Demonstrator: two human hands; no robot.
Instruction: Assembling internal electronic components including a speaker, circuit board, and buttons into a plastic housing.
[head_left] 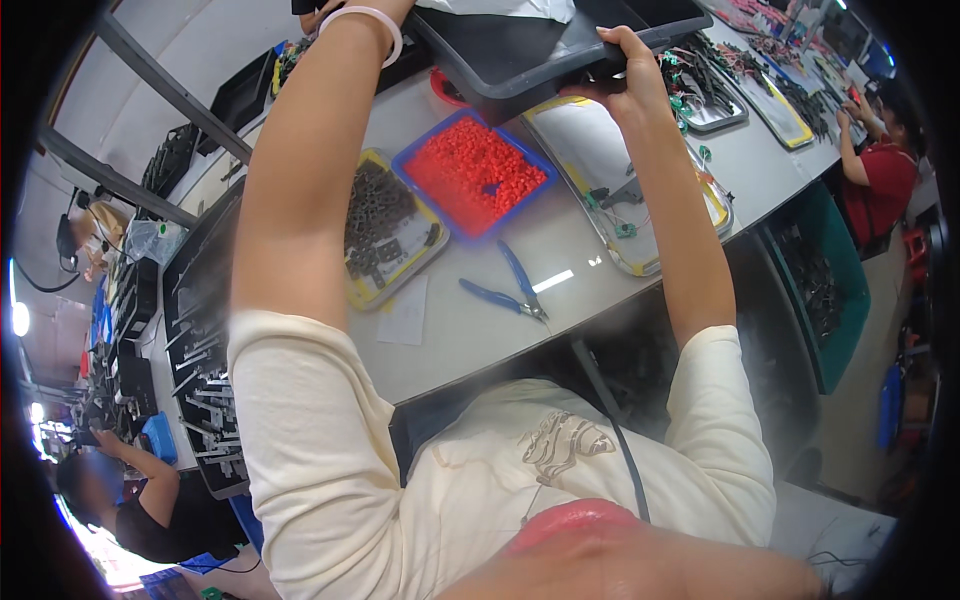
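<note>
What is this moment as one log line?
Right hand: gripping black bin | left hand: out of frame | blue tray: holds red parts | pliers: on table

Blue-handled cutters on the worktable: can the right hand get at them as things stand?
Probably not yet: the right hand is holding the black tray, though the blue-handled cutters lie uncovered, with nothing apparent in the way.

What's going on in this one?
The person's right hand grips the near wall of a black bin with something white in it. The left arm runs out at the top of the picture, so I can't tell what that hand holds. Nearer, a blue tray of red parts and blue-handled pliers lie on the table, untouched. Other people are on either side.
</note>
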